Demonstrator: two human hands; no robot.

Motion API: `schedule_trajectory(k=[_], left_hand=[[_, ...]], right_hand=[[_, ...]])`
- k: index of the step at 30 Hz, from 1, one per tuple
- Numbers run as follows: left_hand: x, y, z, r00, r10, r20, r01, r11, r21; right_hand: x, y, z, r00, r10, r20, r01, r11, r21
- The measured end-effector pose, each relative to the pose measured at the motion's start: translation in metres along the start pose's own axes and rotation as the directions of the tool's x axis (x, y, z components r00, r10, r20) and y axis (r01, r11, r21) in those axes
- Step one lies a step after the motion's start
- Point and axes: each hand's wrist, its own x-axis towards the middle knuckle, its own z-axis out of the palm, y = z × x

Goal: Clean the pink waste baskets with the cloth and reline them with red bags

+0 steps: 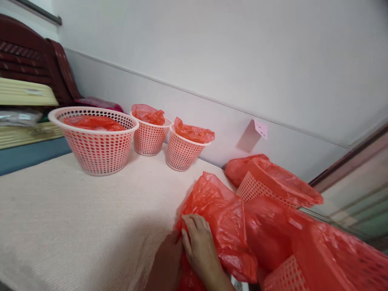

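Observation:
A crumpled red plastic bag (224, 218) spreads over the near right part of the white surface. On its left side lies my right hand (197, 238), its back turned up and its fingers bent closed over the gathered plastic. Just left of it, in deep shade, my left hand (169, 254) meets the edge of the same bag; its fingers are hidden. Close on the right stands a perforated basket (286, 275) draped in red plastic. Behind that is another pink basket (253, 188) with a red bag pulled over its rim.
A large pink basket (100, 151) and two smaller baskets (148, 139) (183, 153), each with red plastic inside, stand toward the back wall. A pink note (260, 128) sticks out from the wall. Brown chairs (27, 60) and yellow cases (27, 92) are at the left.

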Motion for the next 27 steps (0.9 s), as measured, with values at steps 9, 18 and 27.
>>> schedule_trajectory(k=[9, 18, 27], left_hand=[[-0.003, 0.000, 0.007, 0.986, -0.074, 0.147, 0.039, 0.973, 0.229], [-0.007, 0.007, 0.006, 0.991, -0.010, 0.134, -0.017, 0.979, 0.202], [0.002, 0.010, 0.005, 0.983, 0.036, 0.178, -0.059, 0.990, 0.126]], right_hand=[[-0.002, 0.086, 0.045, 0.912, 0.345, 0.221, -0.361, 0.932, 0.034], [-0.005, 0.090, 0.055, 0.898, 0.410, 0.162, -0.423, 0.905, 0.052], [0.022, 0.076, 0.027, 0.897, 0.252, 0.362, -0.243, 0.967, -0.070]])
